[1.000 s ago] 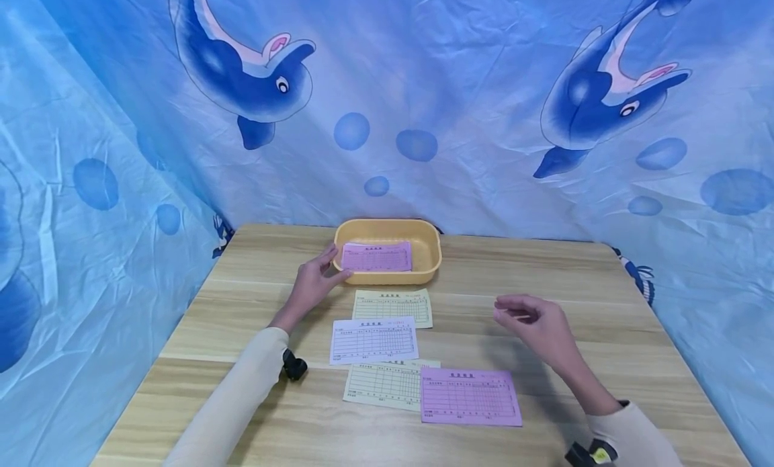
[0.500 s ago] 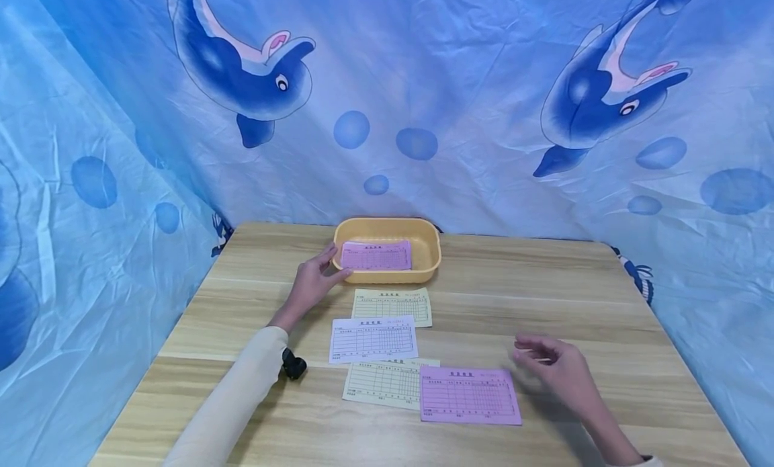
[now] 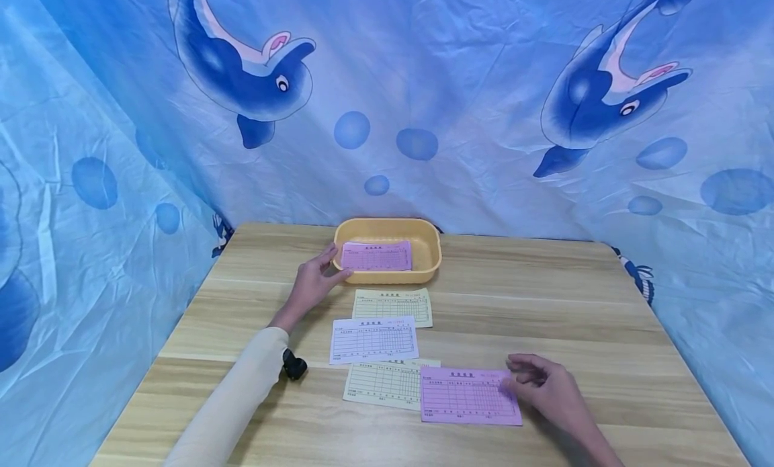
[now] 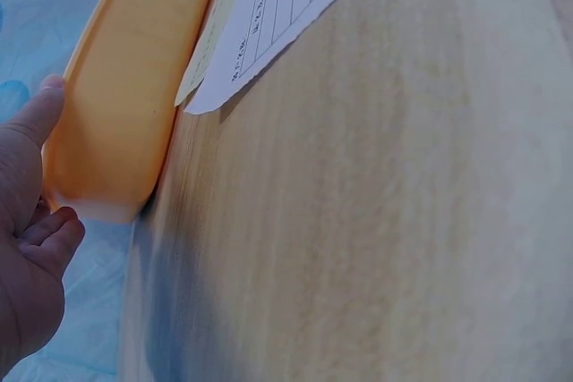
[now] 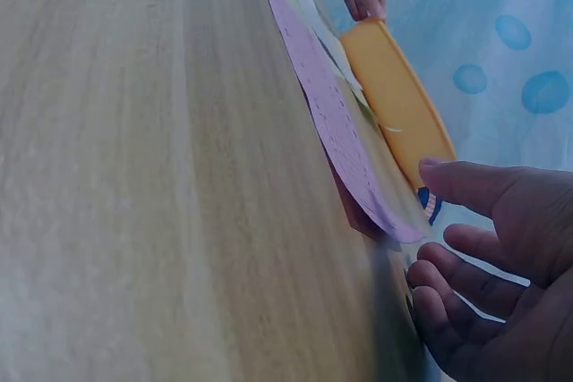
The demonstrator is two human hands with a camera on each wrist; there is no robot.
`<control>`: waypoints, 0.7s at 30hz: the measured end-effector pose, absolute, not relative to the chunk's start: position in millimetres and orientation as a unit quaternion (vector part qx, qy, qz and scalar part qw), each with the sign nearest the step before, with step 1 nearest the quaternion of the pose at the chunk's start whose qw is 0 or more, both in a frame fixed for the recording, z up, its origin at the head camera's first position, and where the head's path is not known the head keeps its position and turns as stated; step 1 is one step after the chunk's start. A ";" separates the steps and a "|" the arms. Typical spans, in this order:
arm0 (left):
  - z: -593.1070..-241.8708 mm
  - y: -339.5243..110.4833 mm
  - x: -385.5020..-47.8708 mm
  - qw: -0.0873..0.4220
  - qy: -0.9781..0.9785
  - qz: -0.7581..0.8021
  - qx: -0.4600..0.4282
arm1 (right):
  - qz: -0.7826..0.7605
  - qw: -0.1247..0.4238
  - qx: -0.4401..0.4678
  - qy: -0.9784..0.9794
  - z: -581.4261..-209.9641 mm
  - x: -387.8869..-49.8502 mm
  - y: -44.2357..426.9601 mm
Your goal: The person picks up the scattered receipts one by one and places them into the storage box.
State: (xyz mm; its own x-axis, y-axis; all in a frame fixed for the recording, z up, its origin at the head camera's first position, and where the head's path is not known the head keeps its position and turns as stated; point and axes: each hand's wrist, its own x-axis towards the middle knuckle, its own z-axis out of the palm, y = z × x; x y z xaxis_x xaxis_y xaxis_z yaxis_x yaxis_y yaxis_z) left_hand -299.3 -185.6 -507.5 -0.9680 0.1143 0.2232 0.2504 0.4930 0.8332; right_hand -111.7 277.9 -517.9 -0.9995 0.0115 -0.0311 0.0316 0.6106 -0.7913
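My left hand (image 3: 310, 287) holds the left end of a yellow plastic basket (image 3: 432, 269). Its thumb lies along the near wall, and its fingers are at the end. In the basket lies a purple form slip (image 3: 376, 256). At the front, a purple receipt pad (image 3: 465, 396) lies over the edge of a pale green slip (image 3: 381, 385). Beside the pad's right edge is my right hand (image 3: 551, 393), thumb over the corner in the head view. The right wrist view shows the thumb and fingers (image 5: 466, 284) apart, with nothing gripped between them.
A white slip (image 3: 373, 341) overlaps both the front green slip and another pale green slip (image 3: 392, 304) just before the basket. Everything rests on a wooden table (image 3: 574, 279). A blue dolphin-print curtain (image 3: 484, 178) hangs behind and at the sides.
My right hand has come down and towards me, from above the table's right side to the purple pad's right edge. My left hand has stayed at the basket.
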 end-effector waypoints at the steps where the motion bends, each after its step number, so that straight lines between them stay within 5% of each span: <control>1: -507.6 -185.6 -299.5 0.069 -0.861 -0.493 -0.106 | -0.442 0.012 0.012 0.897 -518.8 -111.4 277.6; 21: -505.7 -184.1 -298.9 0.074 -0.866 -0.483 -0.105 | -0.400 0.044 0.009 0.915 -521.2 -110.9 272.1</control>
State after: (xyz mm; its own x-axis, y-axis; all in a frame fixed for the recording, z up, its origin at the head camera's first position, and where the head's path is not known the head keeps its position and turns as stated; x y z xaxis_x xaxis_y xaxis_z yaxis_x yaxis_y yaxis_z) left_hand -298.9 -184.1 -505.7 -0.9668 0.1105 0.2303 0.2540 0.5114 0.8209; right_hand -110.9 272.1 -521.2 -0.9959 -0.0194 -0.0881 0.0514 0.6798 -0.7316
